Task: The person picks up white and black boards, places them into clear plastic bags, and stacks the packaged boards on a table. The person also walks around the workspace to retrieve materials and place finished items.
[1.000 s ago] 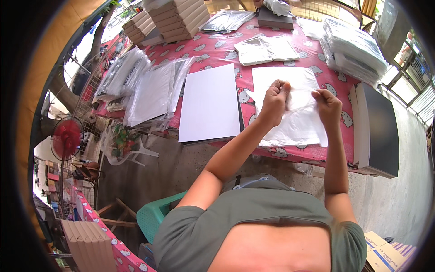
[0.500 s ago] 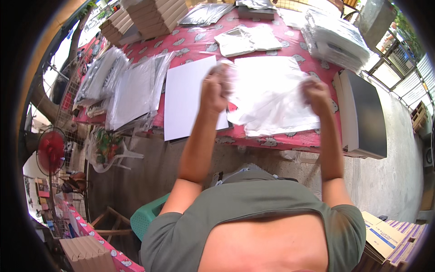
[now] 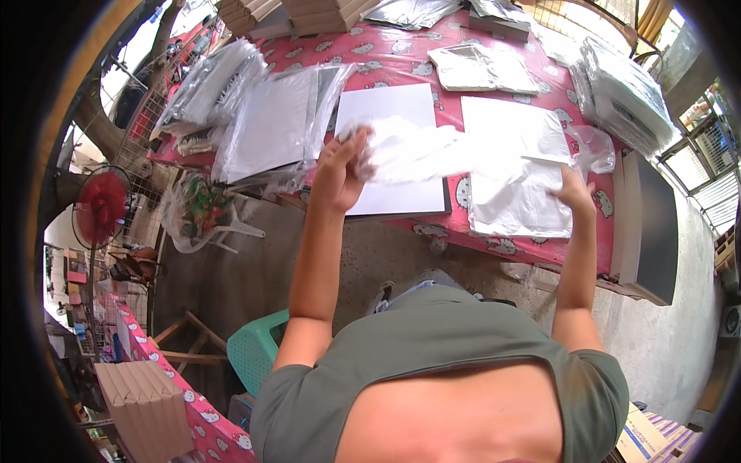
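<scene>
My left hand (image 3: 346,170) is closed on one end of a thin white plastic bag (image 3: 417,154), blurred by motion. The bag stretches rightward over a white sheet (image 3: 394,197) that lies on a dark board, and toward a stack of flat white plastic bags (image 3: 519,208). At the right edge of that stack is my right hand (image 3: 573,193), its fingers apart and nothing visible in them. Beside it lies a crumpled clear plastic piece (image 3: 594,148).
Plastic-wrapped sheets (image 3: 270,127) lie at the table's left, with more wrapped packs (image 3: 625,92) at the far right. A white folded pack (image 3: 482,69) lies farther back. A dark-topped box (image 3: 647,231) stands at the right edge. The tablecloth (image 3: 347,50) is pink and patterned.
My left hand has swung left with the plastic bag, drawing it across the white sheet. My right hand has let go of the bag and moved lower. The view has shifted left.
</scene>
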`<state>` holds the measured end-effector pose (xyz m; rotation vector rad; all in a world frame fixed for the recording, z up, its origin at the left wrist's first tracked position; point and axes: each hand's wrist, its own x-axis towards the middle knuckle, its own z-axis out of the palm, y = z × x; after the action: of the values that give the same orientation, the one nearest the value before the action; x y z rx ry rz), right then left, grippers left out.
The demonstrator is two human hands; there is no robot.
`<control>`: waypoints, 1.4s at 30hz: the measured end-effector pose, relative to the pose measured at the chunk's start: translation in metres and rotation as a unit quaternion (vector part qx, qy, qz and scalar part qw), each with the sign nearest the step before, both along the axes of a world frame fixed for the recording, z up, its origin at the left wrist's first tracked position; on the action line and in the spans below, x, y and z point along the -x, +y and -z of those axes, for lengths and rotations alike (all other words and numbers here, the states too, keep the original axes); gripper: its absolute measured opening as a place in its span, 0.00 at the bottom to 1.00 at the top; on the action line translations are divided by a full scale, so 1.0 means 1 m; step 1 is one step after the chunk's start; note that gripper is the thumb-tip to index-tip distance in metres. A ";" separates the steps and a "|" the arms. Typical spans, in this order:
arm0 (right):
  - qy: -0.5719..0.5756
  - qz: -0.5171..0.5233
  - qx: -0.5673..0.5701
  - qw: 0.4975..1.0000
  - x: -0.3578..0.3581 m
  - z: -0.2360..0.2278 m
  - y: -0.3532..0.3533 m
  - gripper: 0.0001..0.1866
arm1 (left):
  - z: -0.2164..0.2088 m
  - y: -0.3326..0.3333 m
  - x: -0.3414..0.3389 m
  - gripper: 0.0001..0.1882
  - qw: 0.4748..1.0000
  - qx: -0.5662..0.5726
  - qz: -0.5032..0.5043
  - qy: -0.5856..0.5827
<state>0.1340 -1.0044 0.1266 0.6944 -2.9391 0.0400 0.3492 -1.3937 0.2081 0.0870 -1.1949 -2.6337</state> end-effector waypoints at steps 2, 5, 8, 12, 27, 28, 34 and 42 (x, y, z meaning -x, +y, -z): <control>0.132 -0.095 0.211 0.964 -0.031 -0.071 -0.068 0.36 | -0.016 0.013 -0.005 0.11 1.000 0.012 0.001 -0.005; -0.063 -0.365 0.465 0.804 -0.075 -0.117 -0.183 0.25 | -0.024 0.027 -0.007 0.11 0.999 -0.003 0.025 -0.022; -0.391 -0.409 0.426 0.707 -0.083 -0.106 -0.244 0.13 | -0.013 0.022 -0.011 0.09 1.000 0.005 -0.024 0.004; -0.331 -0.283 0.416 0.799 -0.108 -0.097 -0.264 0.09 | -0.001 -0.004 -0.029 0.07 0.976 0.062 -0.193 -0.084; -0.517 -0.363 0.647 0.427 -0.106 -0.083 -0.253 0.11 | 0.007 -0.017 -0.037 0.10 0.970 0.213 0.114 -0.038; -0.534 -0.270 0.630 0.495 -0.123 -0.092 -0.250 0.13 | 0.000 -0.025 -0.035 0.12 0.945 0.305 0.116 -0.022; -0.583 -0.445 0.555 0.392 -0.108 -0.122 -0.237 0.09 | 0.009 -0.096 -0.044 0.12 0.961 0.211 0.180 0.009; -0.619 -0.584 0.244 0.465 -0.102 -0.126 -0.231 0.12 | -0.027 -0.095 -0.048 0.22 0.868 -0.243 0.192 0.388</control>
<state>0.2359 -1.2353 0.2523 3.2461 -1.7570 2.1001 0.3974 -1.4882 0.2354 -1.1127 -0.2804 -2.7394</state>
